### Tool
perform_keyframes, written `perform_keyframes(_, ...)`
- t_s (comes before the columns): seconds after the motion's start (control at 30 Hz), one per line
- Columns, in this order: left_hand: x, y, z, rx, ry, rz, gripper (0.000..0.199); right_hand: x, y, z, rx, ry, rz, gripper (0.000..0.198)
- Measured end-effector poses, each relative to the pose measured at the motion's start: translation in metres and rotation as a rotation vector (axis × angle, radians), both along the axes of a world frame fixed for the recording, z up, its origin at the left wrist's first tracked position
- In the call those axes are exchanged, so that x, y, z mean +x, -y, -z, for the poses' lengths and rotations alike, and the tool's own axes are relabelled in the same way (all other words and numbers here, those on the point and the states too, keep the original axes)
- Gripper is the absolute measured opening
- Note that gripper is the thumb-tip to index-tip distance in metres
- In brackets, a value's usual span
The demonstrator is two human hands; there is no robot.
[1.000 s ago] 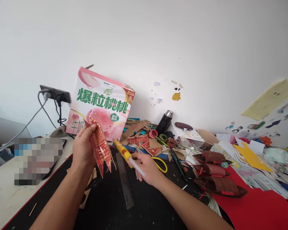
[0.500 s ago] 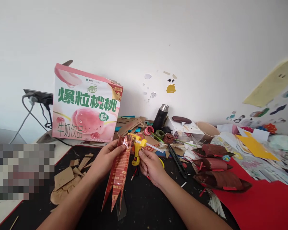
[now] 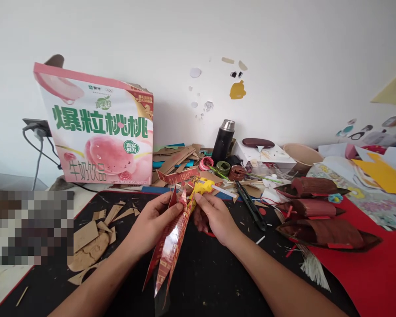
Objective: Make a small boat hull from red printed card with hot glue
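Between the thumb and fingers of my left hand (image 3: pixel 158 218) is a folded red printed cardboard piece (image 3: pixel 174 240), its pointed strips hanging down toward me. My right hand (image 3: pixel 216 218) is closed around the handle of a yellow hot glue gun (image 3: pixel 203 186). A whitish glue stick (image 3: pixel 225 191) pokes out of the gun's back end, toward the right. The gun's nozzle is at the upper part of the cardboard, mostly hidden behind it. Whether the nozzle touches the cardboard I cannot tell.
Cardboard scraps (image 3: pixel 92 244) lie left on the black mat. A box cutter (image 3: pixel 251 204), paint jars (image 3: pixel 222 169) and a black thermos (image 3: pixel 223 141) stand or lie beyond my right hand. Brown model boats (image 3: pixel 330 233) rest at right by red paper (image 3: pixel 383 268). A peach drink carton (image 3: pixel 102 132) stands back left.
The camera view has shifted. My left hand has turned the cardboard so its glossy strips slant more. My right hand has shifted its hold on the glue gun, whose handle is now mostly covered.
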State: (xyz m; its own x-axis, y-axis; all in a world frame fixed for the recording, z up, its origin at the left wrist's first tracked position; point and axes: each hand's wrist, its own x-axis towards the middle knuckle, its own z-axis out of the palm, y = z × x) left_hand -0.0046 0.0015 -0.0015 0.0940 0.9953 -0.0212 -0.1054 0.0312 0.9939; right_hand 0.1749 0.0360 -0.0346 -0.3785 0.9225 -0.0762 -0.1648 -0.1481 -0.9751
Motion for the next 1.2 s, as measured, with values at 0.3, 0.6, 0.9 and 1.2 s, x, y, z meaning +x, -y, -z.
perform_keyframes(0.3,0.005,0.011,-0.003,0.120,-0.169,0.084,0.032,0.003,0.001,-0.004,-0.055,-0.088,0.049,0.056)
perform_keyframes(0.6,0.002,0.009,-0.006,0.167,-0.238,0.002,0.027,0.004,-0.003,-0.001,-0.024,-0.127,0.118,0.045)
perform_keyframes(0.9,-0.017,-0.015,-0.002,0.057,0.016,-0.276,0.044,0.007,-0.002,-0.011,0.023,-0.101,0.147,0.049)
perform_keyframes(1.2,-0.011,-0.008,-0.005,0.165,-0.170,-0.270,0.031,0.002,0.006,-0.004,0.037,-0.003,0.053,0.052)
